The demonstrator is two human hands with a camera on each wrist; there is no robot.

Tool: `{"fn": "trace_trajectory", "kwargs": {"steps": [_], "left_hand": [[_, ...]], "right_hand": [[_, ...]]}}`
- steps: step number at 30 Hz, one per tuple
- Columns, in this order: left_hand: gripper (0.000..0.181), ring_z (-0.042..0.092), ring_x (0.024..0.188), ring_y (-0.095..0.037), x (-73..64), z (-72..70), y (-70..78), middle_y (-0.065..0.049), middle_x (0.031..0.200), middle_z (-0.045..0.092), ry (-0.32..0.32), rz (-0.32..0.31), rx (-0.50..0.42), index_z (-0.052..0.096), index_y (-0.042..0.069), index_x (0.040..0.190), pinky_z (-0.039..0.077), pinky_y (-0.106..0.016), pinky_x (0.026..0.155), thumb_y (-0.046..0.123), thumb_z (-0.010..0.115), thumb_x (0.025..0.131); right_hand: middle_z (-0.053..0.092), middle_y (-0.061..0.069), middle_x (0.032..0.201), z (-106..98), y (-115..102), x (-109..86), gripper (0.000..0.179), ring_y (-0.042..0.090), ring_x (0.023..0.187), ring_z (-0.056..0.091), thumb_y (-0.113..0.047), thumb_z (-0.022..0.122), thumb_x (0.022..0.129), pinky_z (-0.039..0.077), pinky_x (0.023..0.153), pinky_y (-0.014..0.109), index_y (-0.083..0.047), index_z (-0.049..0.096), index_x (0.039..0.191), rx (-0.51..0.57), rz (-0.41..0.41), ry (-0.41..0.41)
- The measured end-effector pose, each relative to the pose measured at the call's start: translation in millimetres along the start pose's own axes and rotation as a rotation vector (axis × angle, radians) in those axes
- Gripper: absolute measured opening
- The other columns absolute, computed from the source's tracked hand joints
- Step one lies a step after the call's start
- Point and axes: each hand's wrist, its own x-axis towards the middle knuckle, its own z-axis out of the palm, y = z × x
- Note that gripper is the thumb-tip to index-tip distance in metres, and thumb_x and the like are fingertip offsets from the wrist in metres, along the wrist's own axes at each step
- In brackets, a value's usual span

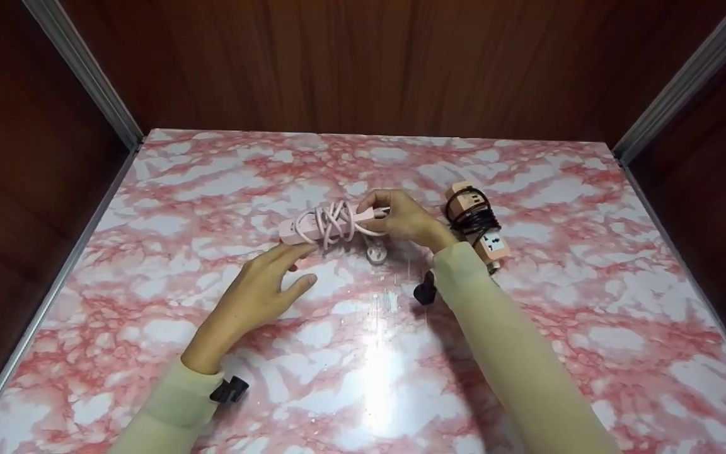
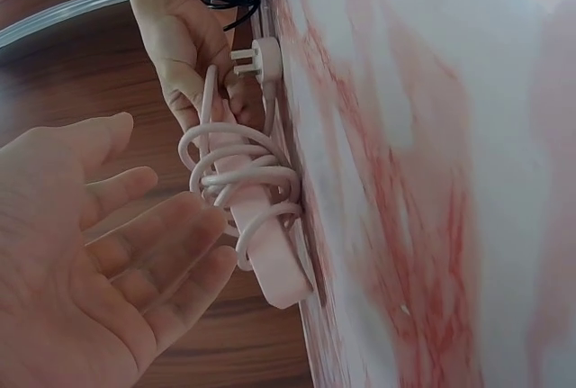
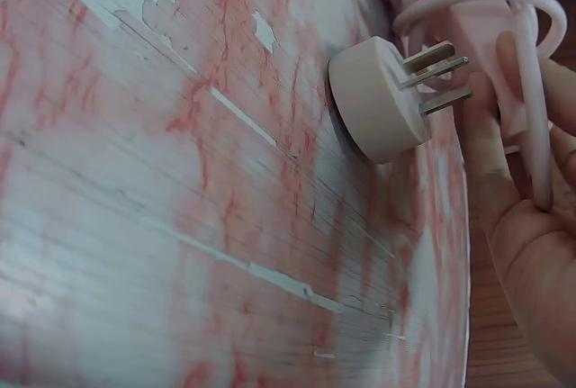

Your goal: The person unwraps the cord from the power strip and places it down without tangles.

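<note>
A pink power strip (image 1: 288,232) with its pale cord (image 1: 336,228) wound round it lies near the middle of the table. My right hand (image 1: 406,219) grips its right end between thumb and fingers. The round three-pin plug (image 3: 376,100) rests on the table just below that hand. At the strip's left end is my left hand (image 1: 268,284), fingers extended and thumb apart. In the left wrist view its fingertips (image 2: 209,219) reach close to the cord loops; whether they touch is unclear.
To the right, beyond my right wrist, lies an orange power strip (image 1: 462,199) wrapped in black cord (image 1: 478,221). Brown wood-grain panels (image 1: 350,69) enclose the back and sides of the red-and-white marbled table (image 1: 212,170). Small black devices (image 1: 425,290) sit at both wrists.
</note>
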Motion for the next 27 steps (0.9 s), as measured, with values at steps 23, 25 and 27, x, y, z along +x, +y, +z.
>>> {"fn": "trace_trajectory", "kwargs": {"steps": [23, 25, 27], "left_hand": [[0.052, 0.062, 0.133, -0.038, 59.4, 58.2, 47.4, -0.018, 0.145, 0.064, -0.11, -0.058, 0.04, 0.059, 0.005, 0.148, 0.051, -0.051, 0.111, 0.021, 0.074, 0.101], [0.052, 0.062, 0.133, -0.038, 64.5, 61.3, 49.6, -0.018, 0.145, 0.063, -0.109, -0.056, 0.052, 0.058, 0.005, 0.149, 0.051, -0.051, 0.111, 0.021, 0.074, 0.101], [0.052, 0.061, 0.133, -0.038, 69.0, 64.0, 51.3, -0.019, 0.145, 0.063, -0.107, -0.056, 0.069, 0.059, 0.004, 0.148, 0.051, -0.051, 0.11, 0.02, 0.073, 0.101]], "right_hand": [[0.066, 0.015, 0.126, -18.5, 19.2, -11.3, 0.022, 0.022, 0.103, 0.066, 0.005, 0.07, 0.097, 0.058, 0.083, 0.027, 0.001, 0.067, 0.119, 0.073, 0.072, 0.073], [0.066, 0.017, 0.126, -19.2, 19.8, -11.8, 0.022, 0.021, 0.097, 0.067, 0.006, 0.069, 0.097, 0.058, 0.079, 0.026, 0.001, 0.067, 0.118, 0.077, 0.071, 0.074], [0.066, 0.018, 0.125, -19.6, 19.0, -12.3, 0.023, 0.019, 0.094, 0.068, 0.007, 0.069, 0.097, 0.059, 0.076, 0.025, 0.001, 0.067, 0.118, 0.066, 0.067, 0.074]]}}
